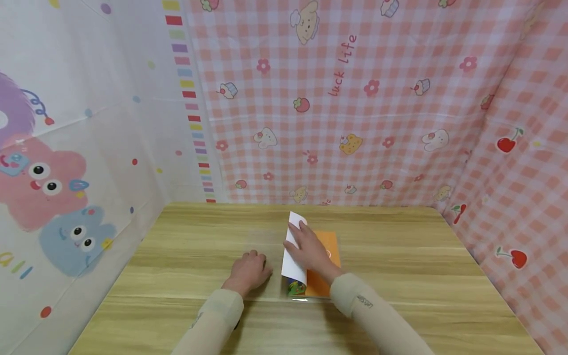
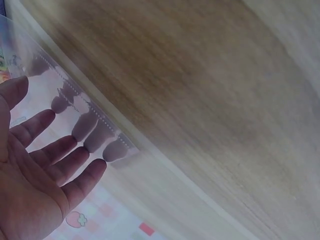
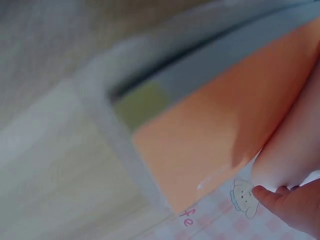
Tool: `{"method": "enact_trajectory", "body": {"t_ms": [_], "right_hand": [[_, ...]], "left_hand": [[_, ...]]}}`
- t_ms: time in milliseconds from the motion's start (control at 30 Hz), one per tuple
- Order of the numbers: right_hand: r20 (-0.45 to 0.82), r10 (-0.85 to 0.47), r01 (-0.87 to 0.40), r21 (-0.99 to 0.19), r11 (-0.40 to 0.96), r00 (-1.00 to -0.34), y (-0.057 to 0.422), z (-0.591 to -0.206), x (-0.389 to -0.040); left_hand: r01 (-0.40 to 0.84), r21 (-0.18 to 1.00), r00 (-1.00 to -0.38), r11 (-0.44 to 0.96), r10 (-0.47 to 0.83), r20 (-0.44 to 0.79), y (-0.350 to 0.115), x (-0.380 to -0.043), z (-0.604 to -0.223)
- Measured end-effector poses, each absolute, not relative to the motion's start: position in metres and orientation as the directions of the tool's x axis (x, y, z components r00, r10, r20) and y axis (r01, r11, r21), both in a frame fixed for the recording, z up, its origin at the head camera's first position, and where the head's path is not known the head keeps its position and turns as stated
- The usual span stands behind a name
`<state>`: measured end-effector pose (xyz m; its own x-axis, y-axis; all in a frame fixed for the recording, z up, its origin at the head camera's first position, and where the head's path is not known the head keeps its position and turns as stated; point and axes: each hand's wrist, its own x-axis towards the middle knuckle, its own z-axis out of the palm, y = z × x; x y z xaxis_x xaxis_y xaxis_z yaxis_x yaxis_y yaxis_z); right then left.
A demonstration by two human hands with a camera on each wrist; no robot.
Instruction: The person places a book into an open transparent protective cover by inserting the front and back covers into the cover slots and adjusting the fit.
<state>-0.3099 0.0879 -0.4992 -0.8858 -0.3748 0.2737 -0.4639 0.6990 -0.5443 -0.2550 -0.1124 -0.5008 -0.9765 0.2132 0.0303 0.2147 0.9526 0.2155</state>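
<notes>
A booklet with an orange page (image 1: 318, 282) lies at the middle of the table. Its white leaf (image 1: 293, 268) stands lifted and curves over toward the left, with a colourful printed strip (image 1: 296, 287) showing beneath its lower end. Fingers spread, my right hand (image 1: 308, 249) lies against this leaf, its forearm crossing the orange page. To the left of the booklet, my left hand (image 1: 249, 271) rests low over the table. In the left wrist view its relaxed fingertips touch a clear plastic sheet (image 2: 31, 52) with a dotted seam along the edge.
The wood-grain table (image 1: 399, 256) extends around both hands. Behind it hangs a pink checked cloth (image 1: 377, 113), which continues down the right side. A white cloth with cartoon figures (image 1: 128, 123) covers the left side.
</notes>
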Motion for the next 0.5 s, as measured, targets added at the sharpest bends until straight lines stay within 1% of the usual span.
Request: {"method": "enact_trajectory", "body": {"t_ms": [67,267,400,500], "right_hand": [[0.288,-0.388,-0.483,-0.529,0.697,-0.876,0.085,-0.503,-0.309],[0.265,-0.362,-0.449,-0.545,0.708,-0.894,0.076,-0.510,-0.305],[0.255,-0.355,-0.437,-0.548,0.713,-0.899,0.074,-0.513,-0.304],[0.251,-0.368,-0.445,-0.543,0.712,-0.895,0.073,-0.517,-0.304]], "left_hand": [[0.211,0.210,-0.977,0.955,0.210,0.027,-0.113,-0.255,-0.501],[0.188,0.183,-0.982,0.965,0.185,0.035,-0.113,-0.260,-0.505],[0.182,0.166,-0.982,0.969,0.171,0.080,-0.115,-0.265,-0.508],[0.190,0.184,-0.979,0.964,0.173,0.105,-0.115,-0.270,-0.510]]}}
